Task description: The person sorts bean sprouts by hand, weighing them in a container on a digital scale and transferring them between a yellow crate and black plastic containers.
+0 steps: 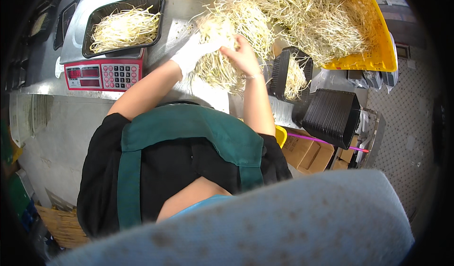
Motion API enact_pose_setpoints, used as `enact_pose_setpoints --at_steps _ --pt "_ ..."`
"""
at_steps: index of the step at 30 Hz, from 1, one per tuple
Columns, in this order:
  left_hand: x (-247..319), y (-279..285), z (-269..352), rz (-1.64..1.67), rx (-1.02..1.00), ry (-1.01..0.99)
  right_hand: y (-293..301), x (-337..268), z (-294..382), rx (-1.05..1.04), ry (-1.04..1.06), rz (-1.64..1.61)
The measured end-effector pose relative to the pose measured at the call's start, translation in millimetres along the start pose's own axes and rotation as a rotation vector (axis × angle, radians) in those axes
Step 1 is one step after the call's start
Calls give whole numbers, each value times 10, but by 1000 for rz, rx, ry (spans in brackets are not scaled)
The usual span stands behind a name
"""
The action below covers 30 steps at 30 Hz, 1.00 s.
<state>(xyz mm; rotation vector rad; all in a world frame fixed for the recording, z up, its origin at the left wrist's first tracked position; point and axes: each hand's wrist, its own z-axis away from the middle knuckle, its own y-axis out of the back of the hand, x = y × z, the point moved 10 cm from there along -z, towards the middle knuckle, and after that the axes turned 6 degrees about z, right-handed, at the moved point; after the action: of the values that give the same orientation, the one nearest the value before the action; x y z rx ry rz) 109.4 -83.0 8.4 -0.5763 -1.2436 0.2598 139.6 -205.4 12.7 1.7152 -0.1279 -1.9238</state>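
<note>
My left hand [193, 55], in a white glove, is on a clump of bean sprouts [216, 28] over the metal table; bright light and blur hide its fingers. My bare right hand [244, 56] is at the right side of the same clump, thumb and fingers apart near the glove, and I cannot tell whether it grips any sprouts. More sprouts [221, 72] lie below and between the hands. At the left, a black plastic tray [161, 21] filled with sprouts rests on the platform of a red and silver digital scale [101, 76].
A yellow plastic crate [385, 42] at the upper right spills a large heap of sprouts [312, 21]. Right of my right hand stand nested black trays [280, 72] with some sprouts, and another stack of black trays [330, 113] at the table edge. Cardboard boxes [308, 154] sit below.
</note>
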Motion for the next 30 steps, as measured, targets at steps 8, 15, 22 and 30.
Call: enact_pose_setpoints --at_steps 8,15,22,30 --pt "-163 684 108 133 196 122 451 734 146 -3 -81 -36" --pt "-184 792 241 81 237 128 629 693 214 149 -264 -85" --pt "-117 5 -121 198 -61 229 -15 245 -12 73 -104 203" --pt "-9 719 -82 129 247 -8 443 291 -48 -40 -140 -6"
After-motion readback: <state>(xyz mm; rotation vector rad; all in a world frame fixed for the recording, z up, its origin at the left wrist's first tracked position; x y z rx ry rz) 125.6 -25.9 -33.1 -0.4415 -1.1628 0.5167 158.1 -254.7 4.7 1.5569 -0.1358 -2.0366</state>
